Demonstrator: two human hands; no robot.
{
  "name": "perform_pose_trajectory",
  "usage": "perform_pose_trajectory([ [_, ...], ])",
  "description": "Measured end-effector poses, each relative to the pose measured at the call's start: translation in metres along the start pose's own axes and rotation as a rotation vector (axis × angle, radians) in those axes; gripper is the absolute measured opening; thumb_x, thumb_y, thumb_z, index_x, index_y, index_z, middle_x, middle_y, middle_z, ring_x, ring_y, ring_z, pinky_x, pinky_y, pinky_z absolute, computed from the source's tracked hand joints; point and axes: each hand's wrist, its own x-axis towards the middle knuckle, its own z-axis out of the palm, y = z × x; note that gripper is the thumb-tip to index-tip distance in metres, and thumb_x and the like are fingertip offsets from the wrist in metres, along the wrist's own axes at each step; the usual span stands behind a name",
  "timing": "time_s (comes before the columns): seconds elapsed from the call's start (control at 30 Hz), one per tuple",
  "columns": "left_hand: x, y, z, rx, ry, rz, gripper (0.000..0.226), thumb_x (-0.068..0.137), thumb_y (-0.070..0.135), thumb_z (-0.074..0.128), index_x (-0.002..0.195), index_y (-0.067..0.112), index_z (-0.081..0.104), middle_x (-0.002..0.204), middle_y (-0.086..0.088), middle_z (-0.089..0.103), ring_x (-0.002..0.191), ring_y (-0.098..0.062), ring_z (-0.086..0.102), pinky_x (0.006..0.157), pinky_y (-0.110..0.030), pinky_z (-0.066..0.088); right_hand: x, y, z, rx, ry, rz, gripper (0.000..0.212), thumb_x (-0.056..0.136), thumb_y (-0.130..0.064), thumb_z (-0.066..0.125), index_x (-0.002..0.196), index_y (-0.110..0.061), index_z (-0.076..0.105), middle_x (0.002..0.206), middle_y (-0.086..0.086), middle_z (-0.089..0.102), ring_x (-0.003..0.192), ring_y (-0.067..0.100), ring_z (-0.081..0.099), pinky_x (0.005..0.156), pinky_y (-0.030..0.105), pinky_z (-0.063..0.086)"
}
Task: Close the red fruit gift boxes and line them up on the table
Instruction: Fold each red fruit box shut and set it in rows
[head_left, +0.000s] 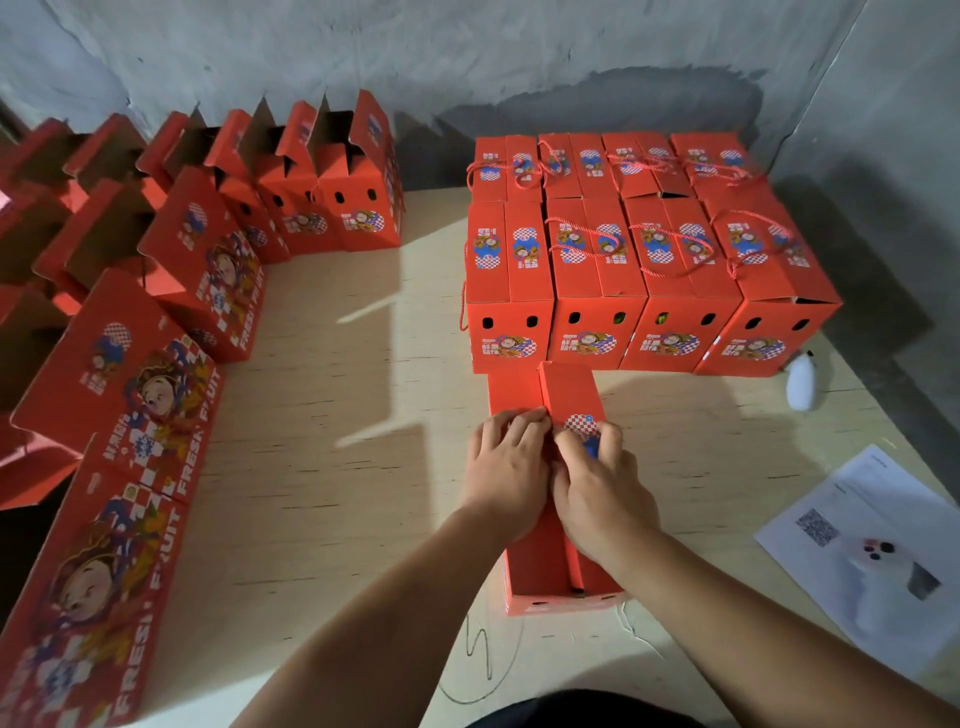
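A red fruit gift box (563, 400) stands on the wooden table (332, 499) right in front of me, its two top flaps folded down and meeting along the middle. My left hand (506, 467) presses on the left flap and my right hand (597, 486) on the right flap, fingers curled at the seam. Behind it, closed red boxes (644, 280) with red rope handles stand in two rows. Along the left side, open red boxes (208, 260) with raised flaps stand in a line.
A white sheet of paper with a QR code (852, 525) lies at the right, with a small white device (878, 561) on it. A white bottle-like object (802, 382) stands beside the closed rows. A grey wall runs behind the table.
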Motion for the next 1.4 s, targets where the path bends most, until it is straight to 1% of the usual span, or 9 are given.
perform_pose_trajectory([
  [0.23,0.008,-0.005,-0.005,0.082,-0.076,0.059,0.072,0.1,0.035,0.046,0.164,0.032,0.013,0.171,0.014,0.008,0.141,-0.024,0.022,0.118,-0.04,0.015,0.032,0.001,-0.026,0.142,-0.208,0.022,0.029,0.096,-0.048,0.047,0.123,-0.04,0.039,0.127,0.004,0.027,0.089,0.037,0.062,0.072,0.041,0.045],
  [0.43,0.007,0.0,-0.003,0.168,0.022,0.034,0.063,0.096,0.032,0.043,0.157,0.027,0.028,0.168,0.009,0.023,0.142,-0.028,0.025,0.116,-0.044,0.013,0.105,-0.013,-0.026,0.124,-0.322,-0.053,0.055,0.108,-0.051,0.023,0.161,-0.036,0.016,0.171,-0.007,-0.004,0.15,0.04,0.021,0.12,0.05,0.026],
  [0.57,0.006,-0.002,-0.003,0.119,-0.01,-0.005,0.061,0.098,0.036,0.038,0.158,0.034,0.03,0.171,0.005,0.013,0.148,-0.028,0.015,0.119,-0.047,0.013,0.094,0.001,-0.002,0.077,-0.163,-0.123,0.052,0.109,-0.046,0.027,0.16,-0.032,0.027,0.17,-0.008,0.012,0.139,0.039,0.032,0.111,0.049,0.036],
  [0.73,-0.019,0.0,0.0,-0.386,0.215,-0.234,0.058,0.103,0.028,0.052,0.158,0.02,0.036,0.167,-0.005,0.026,0.154,-0.023,0.017,0.125,-0.038,0.014,0.089,0.015,0.007,0.264,-0.039,-0.131,0.054,0.106,-0.034,0.047,0.159,-0.029,0.034,0.171,0.002,0.009,0.141,0.04,0.035,0.111,0.051,0.039],
  [0.83,-0.061,0.003,0.005,-0.935,0.099,-0.393,0.064,0.101,0.029,0.063,0.157,0.032,0.031,0.161,-0.001,0.036,0.152,-0.016,0.03,0.124,-0.031,0.022,0.068,0.024,0.005,0.52,-0.106,-0.02,0.071,0.102,-0.031,0.058,0.162,-0.025,0.02,0.171,0.005,-0.002,0.154,0.022,0.019,0.116,0.045,0.036],
  [0.93,-0.091,0.009,0.011,-1.315,-0.054,-0.364,0.06,0.101,0.036,0.064,0.155,0.036,0.037,0.147,0.007,0.059,0.137,-0.014,0.054,0.112,-0.036,0.046,0.017,0.042,0.012,0.687,-0.128,0.047,0.085,0.095,-0.043,0.067,0.162,-0.03,0.017,0.158,-0.022,0.036,0.139,-0.009,0.036,0.107,0.018,0.04],
  [1.0,-0.094,0.01,0.012,-1.345,-0.057,-0.377,0.057,0.103,0.036,0.061,0.155,0.037,0.036,0.144,0.01,0.061,0.135,-0.013,0.057,0.109,-0.033,0.049,-0.015,0.046,0.016,0.755,-0.145,0.119,0.095,0.082,-0.065,0.068,0.159,-0.042,0.017,0.128,-0.052,0.046,0.115,-0.029,0.045,0.088,0.001,0.038],
  [1.17,-0.082,0.011,0.012,-1.355,-0.076,-0.414,0.057,0.105,0.035,0.055,0.157,0.029,0.034,0.145,0.005,0.061,0.134,-0.017,0.057,0.113,-0.046,0.046,-0.023,0.038,0.01,0.809,-0.127,0.194,0.061,0.074,-0.071,0.069,0.126,-0.068,0.036,0.112,-0.04,0.064,0.096,-0.017,0.063,0.078,0.016,0.047],
  [1.4,-0.09,0.001,0.003,-1.342,-0.057,-0.392,0.054,0.103,0.054,0.054,0.152,0.031,0.045,0.148,-0.001,0.059,0.136,-0.025,0.056,0.118,-0.05,0.038,-0.014,0.027,-0.002,0.768,-0.183,0.089,0.081,0.08,-0.072,0.062,0.15,-0.044,0.034,0.131,-0.03,0.061,0.12,-0.004,0.059,0.102,0.031,0.048],
])
